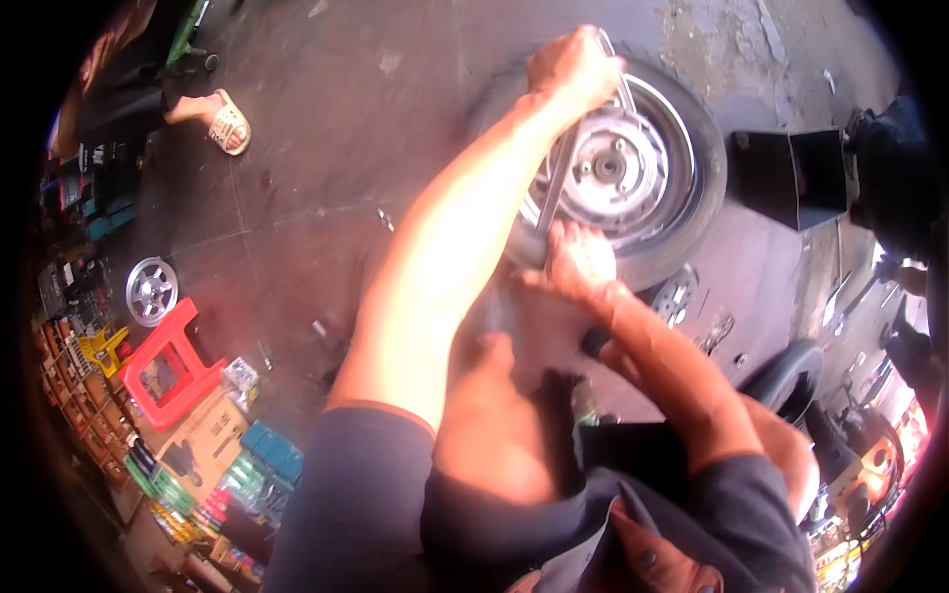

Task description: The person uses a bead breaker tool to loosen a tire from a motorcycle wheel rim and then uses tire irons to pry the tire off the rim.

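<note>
A motorcycle wheel with a black tyre [707, 148] and a silver rim [682, 128] lies flat on the floor in front of me. My left hand [578, 71] is closed around a metal tyre lever [626, 97] at the wheel's far side. Another long metal bar [559, 183] slants across the rim, left of the hub [608, 166]; its upper part passes under my left forearm. At the near edge of the wheel, my right hand [583, 259] lies against the tyre close to the bar's lower end, thumb spread. Blur softens its fingers.
A black open box [791, 178] stands right of the wheel. Another tyre [786, 381] lies nearer on the right. To the left are a silver wheel [152, 292], a red plastic stool [163, 366] and a cardboard box [203, 445]. Someone's sandalled foot [229, 124] is at upper left.
</note>
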Motion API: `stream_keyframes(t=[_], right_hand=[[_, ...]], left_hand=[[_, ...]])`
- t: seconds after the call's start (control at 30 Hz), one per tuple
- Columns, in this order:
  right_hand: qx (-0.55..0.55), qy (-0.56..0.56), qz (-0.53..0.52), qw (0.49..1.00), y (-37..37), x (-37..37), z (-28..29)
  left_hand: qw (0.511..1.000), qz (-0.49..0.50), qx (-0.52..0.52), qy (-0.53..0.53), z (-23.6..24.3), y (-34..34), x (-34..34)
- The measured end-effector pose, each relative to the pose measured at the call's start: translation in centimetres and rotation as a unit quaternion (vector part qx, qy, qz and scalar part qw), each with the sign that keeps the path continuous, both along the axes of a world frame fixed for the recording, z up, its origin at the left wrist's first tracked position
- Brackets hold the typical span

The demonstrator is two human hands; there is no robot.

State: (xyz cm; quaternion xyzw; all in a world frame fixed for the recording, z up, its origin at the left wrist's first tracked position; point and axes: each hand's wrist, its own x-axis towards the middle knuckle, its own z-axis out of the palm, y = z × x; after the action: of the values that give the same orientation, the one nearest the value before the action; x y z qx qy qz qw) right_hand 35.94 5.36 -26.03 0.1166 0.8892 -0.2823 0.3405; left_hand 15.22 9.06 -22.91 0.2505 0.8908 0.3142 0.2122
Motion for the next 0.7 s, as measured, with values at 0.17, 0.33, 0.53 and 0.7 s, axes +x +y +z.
stream_keyframes(t=[0.17,0.33,0.53,0.7], right_hand=[[0.055,0.157,-0.004,0.986,0.8,2.3,-0.7],[0.024,0.177,0.09,0.98,3.2,4.5,-1.0],[0.0,0.084,0.181,0.98,8.0,4.3,0.9],[0.0,0.181,0.037,0.983,0.4,4.1,-0.3]], left_hand=[[0.911,0.323,0.223,-0.125,-7.4,-8.9,-4.6],[0.773,0.535,0.3,-0.162,-9.2,-21.2,2.5],[0.569,0.593,0.515,-0.243,-4.3,-30.7,7.3],[0.566,0.55,0.591,-0.17,-1.4,-33.4,6.4]])
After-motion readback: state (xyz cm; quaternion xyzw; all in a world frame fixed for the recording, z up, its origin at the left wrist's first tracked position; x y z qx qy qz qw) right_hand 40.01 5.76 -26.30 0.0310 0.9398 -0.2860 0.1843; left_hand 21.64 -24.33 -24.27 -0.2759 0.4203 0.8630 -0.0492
